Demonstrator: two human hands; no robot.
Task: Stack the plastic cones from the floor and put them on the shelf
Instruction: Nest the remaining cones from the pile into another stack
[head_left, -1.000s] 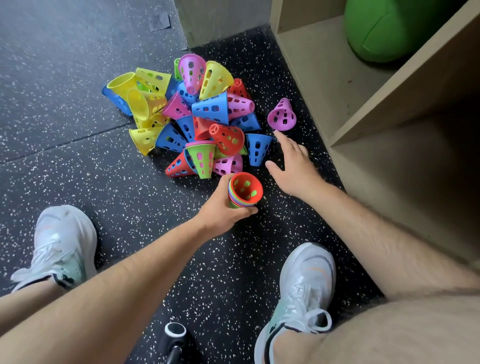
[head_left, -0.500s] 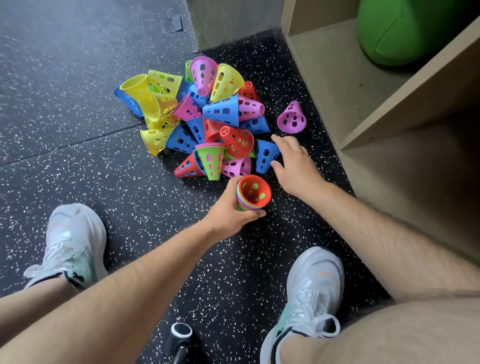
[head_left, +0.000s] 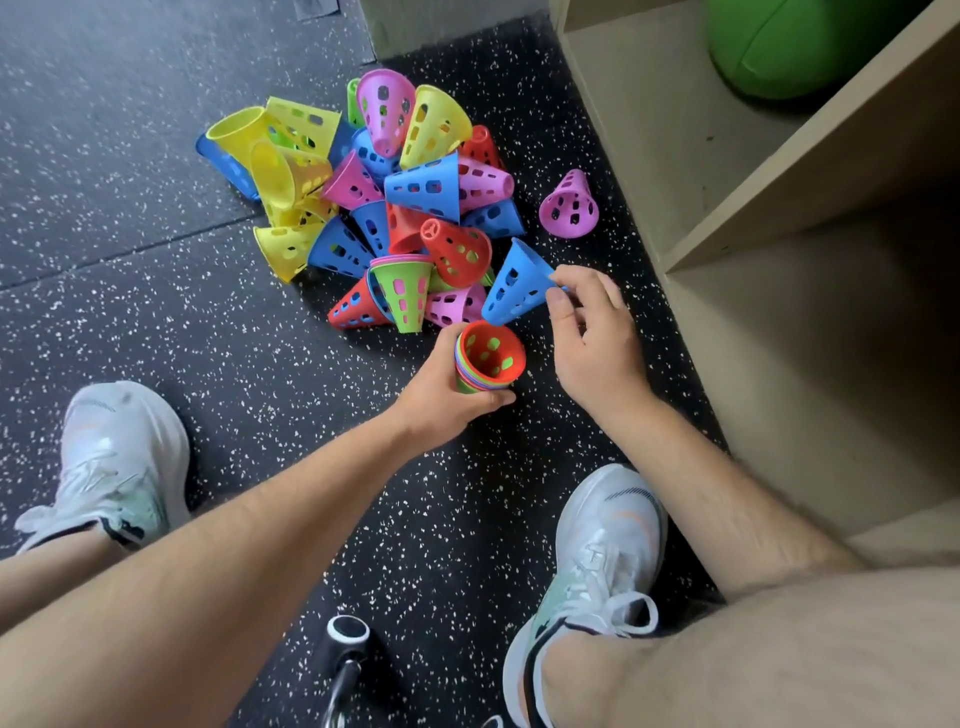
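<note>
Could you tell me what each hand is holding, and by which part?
The left hand grips the stack of nested cones round its side; the right hand pinches a blue cone by its wide rim.

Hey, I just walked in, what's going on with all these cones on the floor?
A person is gathering plastic cones into a stack. The left hand holds a nested stack, open end up, red cone innermost. The right hand pinches a blue cone by its rim, tilted just above the stack. Most cones lie in a pile on the floor, and one pink cone stands apart. The shelf shows only a green ball.
</note>
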